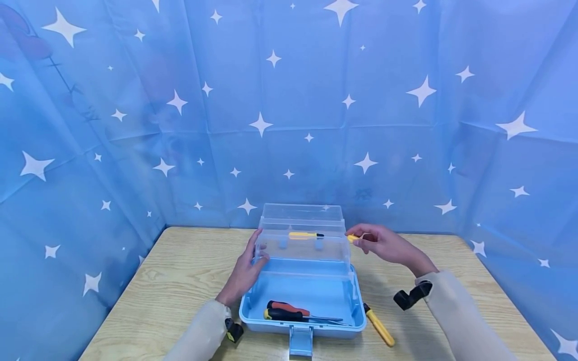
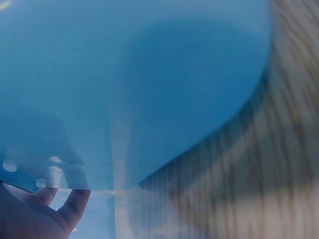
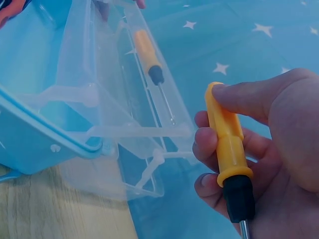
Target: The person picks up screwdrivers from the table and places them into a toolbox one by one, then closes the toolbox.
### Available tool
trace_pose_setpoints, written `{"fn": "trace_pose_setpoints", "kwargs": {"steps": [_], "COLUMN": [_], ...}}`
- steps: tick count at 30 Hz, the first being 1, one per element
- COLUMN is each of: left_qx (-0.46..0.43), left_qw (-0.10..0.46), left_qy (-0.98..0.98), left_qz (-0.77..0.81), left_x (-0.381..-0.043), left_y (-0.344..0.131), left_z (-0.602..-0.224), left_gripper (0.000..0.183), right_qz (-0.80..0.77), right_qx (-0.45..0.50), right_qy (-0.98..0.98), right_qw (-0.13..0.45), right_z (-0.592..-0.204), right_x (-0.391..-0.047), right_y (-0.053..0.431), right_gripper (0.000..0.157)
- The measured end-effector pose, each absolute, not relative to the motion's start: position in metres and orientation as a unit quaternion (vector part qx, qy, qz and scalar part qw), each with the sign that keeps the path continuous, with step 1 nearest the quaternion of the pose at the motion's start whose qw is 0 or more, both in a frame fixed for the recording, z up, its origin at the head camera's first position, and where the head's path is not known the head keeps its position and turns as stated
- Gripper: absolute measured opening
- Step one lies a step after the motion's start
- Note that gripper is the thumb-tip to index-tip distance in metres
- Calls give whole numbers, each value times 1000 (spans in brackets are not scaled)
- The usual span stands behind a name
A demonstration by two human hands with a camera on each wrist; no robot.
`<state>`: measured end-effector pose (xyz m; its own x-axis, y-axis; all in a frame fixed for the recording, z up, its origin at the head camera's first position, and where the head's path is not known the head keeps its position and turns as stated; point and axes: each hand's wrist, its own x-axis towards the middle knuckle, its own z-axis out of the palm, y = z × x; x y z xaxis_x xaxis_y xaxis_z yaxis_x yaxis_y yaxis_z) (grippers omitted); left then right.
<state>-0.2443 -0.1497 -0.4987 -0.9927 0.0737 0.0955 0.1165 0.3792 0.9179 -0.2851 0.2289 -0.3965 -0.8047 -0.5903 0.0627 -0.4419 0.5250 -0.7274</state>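
Note:
My right hand [image 1: 381, 244] pinches a yellow screwdriver [image 3: 230, 149] by its handle, thumb on the butt end, black collar and shaft pointing back towards the wrist. It is just right of the raised clear tray [image 3: 94, 64] of a blue toolbox [image 1: 302, 328]. Another yellow screwdriver [image 3: 146, 50] lies in that tray. At the tray's left side, my left hand [image 1: 246, 268] holds the edge, thumb in front and fingers partly behind the clear plastic. Inside the toolbox lie a red-and-black screwdriver [image 1: 289, 307] and a black-and-yellow screwdriver [image 1: 284, 315].
A third yellow screwdriver [image 1: 381, 328] lies on the wooden table [image 1: 189, 265], close to the toolbox's right front corner. The front latch [image 1: 300, 341] hangs down. A blue curtain [image 1: 298, 100] with white stars stands behind and at both sides.

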Motion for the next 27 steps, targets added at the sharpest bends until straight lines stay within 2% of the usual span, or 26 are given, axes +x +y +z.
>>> {"fn": "trace_pose_setpoints", "kwargs": {"steps": [27], "left_qx": [-59], "left_qw": [20], "left_qy": [-829], "left_qz": [-556], "left_x": [-242], "left_y": [-149], "left_z": [-496], "left_gripper": [65], "right_qz": [-390], "right_qx": [-298], "right_qy": [866], "right_qw": [96], "right_z": [-386], "right_x": [-296], "right_y": [208], "right_gripper": [30]}}
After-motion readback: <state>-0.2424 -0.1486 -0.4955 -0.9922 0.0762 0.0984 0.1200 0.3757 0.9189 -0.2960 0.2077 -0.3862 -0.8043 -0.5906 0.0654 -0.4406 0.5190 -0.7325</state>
